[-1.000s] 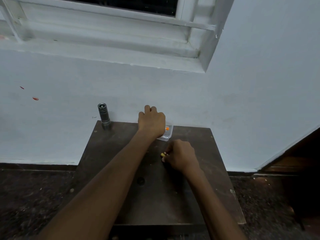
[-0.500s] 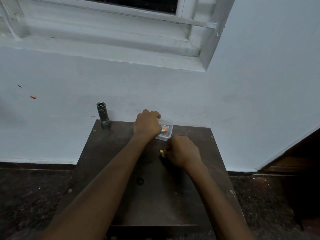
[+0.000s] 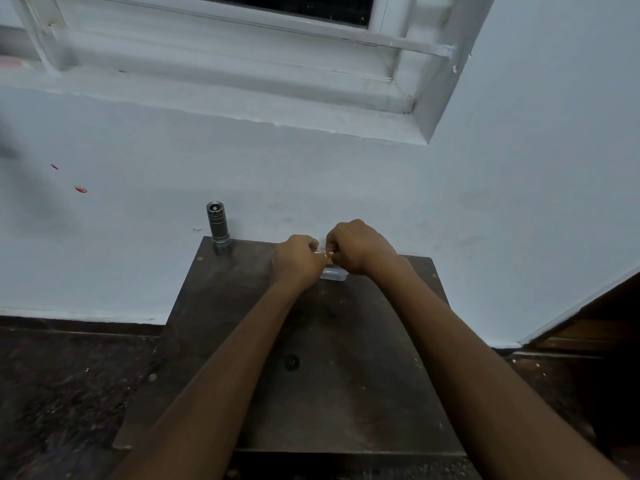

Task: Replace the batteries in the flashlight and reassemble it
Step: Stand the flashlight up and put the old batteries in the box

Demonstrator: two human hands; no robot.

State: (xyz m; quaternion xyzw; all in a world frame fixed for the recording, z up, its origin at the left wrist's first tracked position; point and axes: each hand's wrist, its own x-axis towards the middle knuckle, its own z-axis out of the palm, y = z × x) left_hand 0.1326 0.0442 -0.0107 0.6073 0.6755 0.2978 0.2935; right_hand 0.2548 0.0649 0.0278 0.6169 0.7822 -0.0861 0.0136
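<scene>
Change since half a second ago: my right hand had left the near-middle of the dark brown wooden table and gone to the far edge. There it met my left hand, which had lifted slightly off the clear plastic box. Before, the two hands were apart, the left on the box and the right nearer to me with a small yellow-tipped item at its fingertips. The silver cylindrical metal flashlight had not moved.

Pose: both forearms ran out from the near edge and converged over the far middle of the table. Knuckles of both hands faced up and the fingers were curled under. The fingertips of the two hands came together on a small orange-and-gold piece, pinched between them just above the box. It was too small for me to say what it was. I could not tell which hand carried most of the grip.

Only the near rim of the box showed below my fingers; its contents were hidden.

The flashlight stood upright at the far left corner of the table, against the pale blue wall, well apart from both hands.
</scene>
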